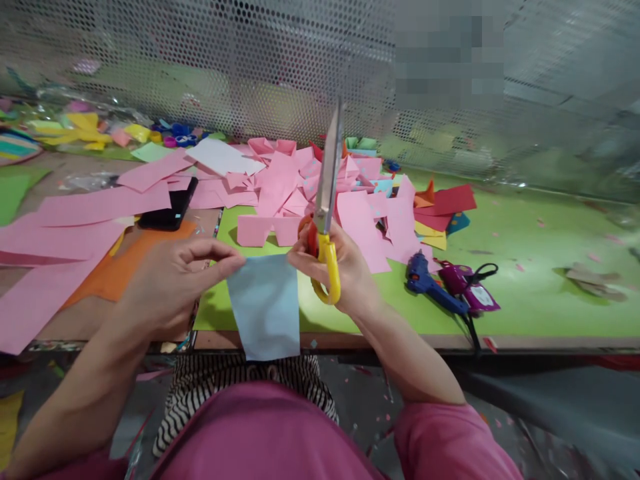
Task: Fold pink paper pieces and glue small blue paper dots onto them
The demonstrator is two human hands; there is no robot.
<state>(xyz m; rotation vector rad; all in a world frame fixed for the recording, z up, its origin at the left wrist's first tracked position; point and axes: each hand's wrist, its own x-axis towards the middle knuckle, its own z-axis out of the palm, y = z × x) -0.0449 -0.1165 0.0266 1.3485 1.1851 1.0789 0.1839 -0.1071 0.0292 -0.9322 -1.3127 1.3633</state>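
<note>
A light blue sheet of paper (267, 307) hangs between my hands at the table's front edge. My left hand (185, 273) pinches its top left corner between thumb and finger. At the top right corner, my right hand (337, 267) grips the paper with thumb and fingertip. That same hand also carries a pair of scissors (327, 193) with yellow and red handles, blades pointing up and closed together. Behind the paper, a folded pink paper piece (267, 230) stands on the green tabletop.
Pink paper pieces (280, 180) are heaped behind my hands, and long pink strips (45, 267) lie at left with a black phone (173, 207). A blue glue gun (433, 283) and a purple packet (467, 287) sit at right. A perforated metal panel (300, 67) rises behind the table.
</note>
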